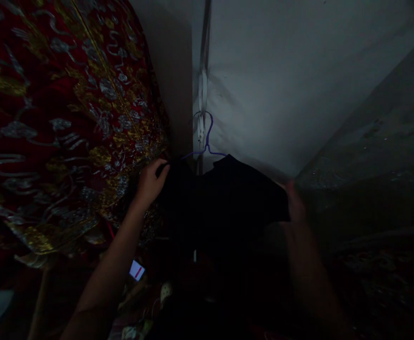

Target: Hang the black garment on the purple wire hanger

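Observation:
A black garment (224,198), perhaps a shirt, hangs on a purple hanger (209,134) in front of me. The hanger's hook sits at a white strip-like holder (202,89) fixed along the wall edge. My left hand (153,179) pinches the garment at its left shoulder. On the other side, my right hand (295,203) grips the garment's right edge, slightly blurred. The lower part of the garment merges into the dark, so its full shape is hidden.
Red cloth (86,118) with gold and silver embroidery hangs close on the left. A pale wall (256,94) rises behind the hanger. Below lie a lit phone-like screen (136,270) and a pale perforated shoe (165,292). A wooden leg (40,297) stands lower left.

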A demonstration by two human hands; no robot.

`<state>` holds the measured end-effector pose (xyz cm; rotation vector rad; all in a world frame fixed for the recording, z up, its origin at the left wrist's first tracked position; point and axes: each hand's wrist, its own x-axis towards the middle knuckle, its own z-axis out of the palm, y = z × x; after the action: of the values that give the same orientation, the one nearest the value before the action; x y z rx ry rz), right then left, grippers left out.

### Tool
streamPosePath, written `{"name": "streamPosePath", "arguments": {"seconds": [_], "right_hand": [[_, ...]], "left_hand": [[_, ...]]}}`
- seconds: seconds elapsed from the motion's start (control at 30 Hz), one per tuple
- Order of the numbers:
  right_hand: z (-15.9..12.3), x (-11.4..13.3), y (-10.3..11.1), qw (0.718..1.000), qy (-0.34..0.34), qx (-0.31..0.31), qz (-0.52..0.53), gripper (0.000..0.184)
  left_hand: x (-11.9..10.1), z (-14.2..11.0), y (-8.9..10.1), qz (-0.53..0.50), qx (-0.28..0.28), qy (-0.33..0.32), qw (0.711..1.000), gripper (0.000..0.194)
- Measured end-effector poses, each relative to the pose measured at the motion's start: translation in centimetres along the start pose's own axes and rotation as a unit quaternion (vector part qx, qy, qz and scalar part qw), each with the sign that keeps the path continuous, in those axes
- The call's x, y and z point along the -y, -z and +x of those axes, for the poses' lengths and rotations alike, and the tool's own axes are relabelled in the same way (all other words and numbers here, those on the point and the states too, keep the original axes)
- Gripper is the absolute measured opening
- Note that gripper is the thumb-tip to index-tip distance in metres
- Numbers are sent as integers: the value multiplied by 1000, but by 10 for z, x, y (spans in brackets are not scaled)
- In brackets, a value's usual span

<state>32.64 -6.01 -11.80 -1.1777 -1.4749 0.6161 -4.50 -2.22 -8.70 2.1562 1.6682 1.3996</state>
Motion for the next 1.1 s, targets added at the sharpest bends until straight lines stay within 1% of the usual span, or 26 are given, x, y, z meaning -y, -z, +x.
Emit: {"name": "streamPosePath", "arguments": {"seconds": [0.03, 0.1, 0.13, 0.17, 0.2, 0.23, 0.27, 0.3, 0.33, 0.37, 0.4, 0.43, 0.47, 0.5, 0.53, 0.57, 0.6, 0.67, 0.73, 0.8, 0.87, 0.93, 1.0, 1.03, 1.07, 1.1], "right_hand": [[-1, 4, 1, 999, -20, -2, 30, 38], [-2, 12, 2, 992, -62, -22, 104, 39], [-4, 16, 3, 987, -77, -43, 135, 39], [-7, 20, 3, 982, -86, -70, 155, 37], [-12, 23, 4, 977, -90, -97, 170, 36], [-18, 26, 6, 973, -91, -114, 178, 35], [-27, 29, 7, 974, -88, -112, 177, 35], [-36, 33, 9, 979, -79, -86, 169, 36], [-46, 38, 10, 985, -64, -32, 156, 37], [-55, 43, 11, 988, -47, 49, 139, 37], [-62, 49, 10, 980, -31, 152, 124, 38], [-68, 54, 8, 958, -23, 261, 113, 38], [-72, 57, 5, 925, -25, 364, 109, 38], [-74, 59, 1, 887, -37, 447, 111, 38], [-75, 57, -3, 855, -58, 503, 115, 39], [-75, 52, -7, 837, -81, 528, 120, 40], [-75, 45, -10, 835, -101, 527, 122, 42], [-76, 24, -13, 860, -132, 475, 128, 43], [-78, 2, -15, 890, -155, 405, 140, 43], [-83, -16, -17, 902, -179, 357, 163, 44], [-89, -26, -22, 898, -199, 340, 195, 45], [-97, -30, -30, 885, -217, 345, 226, 45], [-104, -29, -41, 871, -232, 355, 249, 46], [-106, -28, -46, 866, -237, 359, 256, 47], [-108, -26, -51, 862, -240, 362, 261, 47], [-110, -24, -57, 860, -240, 365, 265, 48]], "left_hand": [[-5, 0, -2, 6, -29, -6, 1000, 20], [-22, -1, -5, 15, -96, -20, 995, 19], [-33, -2, -6, 12, -124, -29, 992, 19], [-46, -3, -7, -1, -138, -39, 990, 20], [-59, -5, -8, -25, -132, -47, 990, 21], [-71, -7, -9, -63, -106, -52, 991, 24], [-83, -10, -9, -112, -64, -51, 990, 27], [-93, -13, -10, -170, -16, -41, 984, 31], [-102, -16, -10, -235, 32, -20, 971, 37], [-108, -19, -10, -301, 79, 12, 950, 42], [-112, -23, -10, -361, 126, 52, 923, 47], [-114, -27, -9, -407, 169, 96, 892, 50], [-112, -33, -7, -437, 207, 140, 864, 51], [-108, -41, -4, -449, 240, 180, 842, 51], [-101, -49, -1, -444, 271, 210, 828, 51], [-93, -58, 4, -424, 302, 226, 824, 50], [-84, -68, 10, -389, 331, 228, 829, 49], [-66, -83, 23, -290, 376, 201, 857, 46], [-54, -89, 38, -208, 381, 171, 885, 46], [-51, -84, 51, -185, 359, 159, 901, 42], [-55, -67, 60, -190, 328, 148, 913, 34], [-60, -41, 62, -179, 269, 114, 940, 30], [-63, -7, 56, -157, 186, 65, 968, 33], [-64, 11, 52, -148, 147, 43, 977, 34], [-64, 29, 46, -144, 121, 26, 982, 34], [-65, 46, 41, -146, 110, 15, 983, 32]]}}
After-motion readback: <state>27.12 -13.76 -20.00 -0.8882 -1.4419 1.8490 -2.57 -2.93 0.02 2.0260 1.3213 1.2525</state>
